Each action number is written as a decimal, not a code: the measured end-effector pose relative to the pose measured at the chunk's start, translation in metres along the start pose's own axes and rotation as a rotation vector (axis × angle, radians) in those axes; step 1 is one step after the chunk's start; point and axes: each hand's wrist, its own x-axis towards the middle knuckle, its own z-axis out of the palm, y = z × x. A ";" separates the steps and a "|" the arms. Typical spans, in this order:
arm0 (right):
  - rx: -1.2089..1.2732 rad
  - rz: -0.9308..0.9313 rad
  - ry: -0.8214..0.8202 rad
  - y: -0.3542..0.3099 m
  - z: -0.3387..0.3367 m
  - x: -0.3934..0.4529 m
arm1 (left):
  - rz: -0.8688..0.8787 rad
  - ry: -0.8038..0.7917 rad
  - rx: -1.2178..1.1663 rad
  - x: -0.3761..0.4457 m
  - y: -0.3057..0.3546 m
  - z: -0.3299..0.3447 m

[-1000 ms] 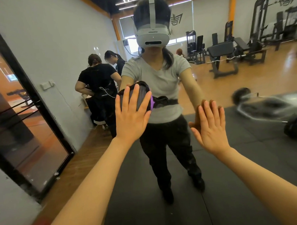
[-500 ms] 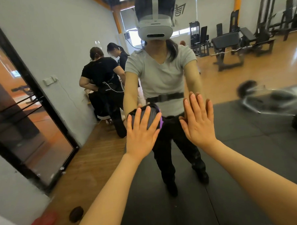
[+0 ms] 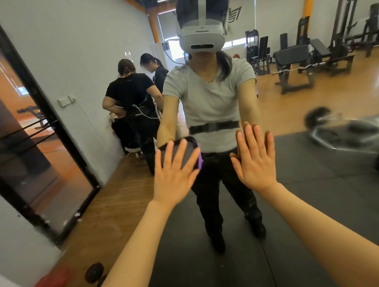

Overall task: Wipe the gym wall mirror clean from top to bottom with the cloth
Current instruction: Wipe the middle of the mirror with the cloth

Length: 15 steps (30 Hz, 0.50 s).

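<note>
Mirror: wall-mounted glass filling most of the view — taken here as the landmark; its surface carries the reflection of the person and the gym behind.
Cloth: dark grey with a purple edge on its right side, pressed flat against the mirror at about the waist height of the reflected figure, left of the mirror's centre.
Cloth, axis: bunched into a rounded pad; its longer side looks roughly level across the glass, though the hand covers much of it, so this is a judgement.
Left hand: palm flat on the cloth, fingers spread and pointing up the mirror — pressing the cloth to the glass, not curled round it.
Reason for hold: a flat palm likely spreads pressure over the whole pad so it wipes a wide strip.
Right hand: bare, fingers straight and splayed, holding nothing; it sits flat at the mirror just right of the cloth, seemingly to steady the body.
Progress: judged mid-height on the glass, with the lower part of the mirror left to do.
Black frame: a dark-edged panel at the mirror's left side, leaning along the grey wall.
Risk: the bare right palm may leave prints on the glass.
</note>
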 end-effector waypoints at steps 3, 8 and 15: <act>-0.009 0.000 -0.009 0.000 -0.001 0.000 | -0.132 0.033 -0.064 0.032 -0.021 -0.015; -0.015 0.008 -0.011 0.000 -0.001 0.000 | -0.153 0.047 -0.095 0.044 -0.033 -0.019; -0.020 0.006 -0.004 0.000 -0.001 0.000 | 0.054 0.014 -0.028 -0.021 -0.022 0.009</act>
